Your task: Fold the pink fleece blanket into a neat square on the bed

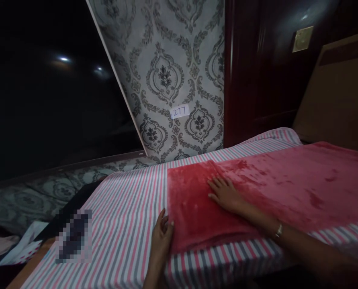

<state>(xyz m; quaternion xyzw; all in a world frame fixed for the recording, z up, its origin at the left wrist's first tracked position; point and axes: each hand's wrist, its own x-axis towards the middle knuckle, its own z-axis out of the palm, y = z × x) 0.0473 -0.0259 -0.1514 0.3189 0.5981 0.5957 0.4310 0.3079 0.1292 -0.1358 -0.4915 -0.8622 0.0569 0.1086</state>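
Nearest to me, my left hand (161, 235) rests open against the near edge of the red blanket (272, 188) on the striped bed sheet (127, 216). Beyond it to the right, my right hand (225, 193) lies flat and open upon this blanket.

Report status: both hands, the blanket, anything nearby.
Right hand flat on red blanket. Left hand at its near-left edge, on striped sheet. Nothing lies on the blanket.
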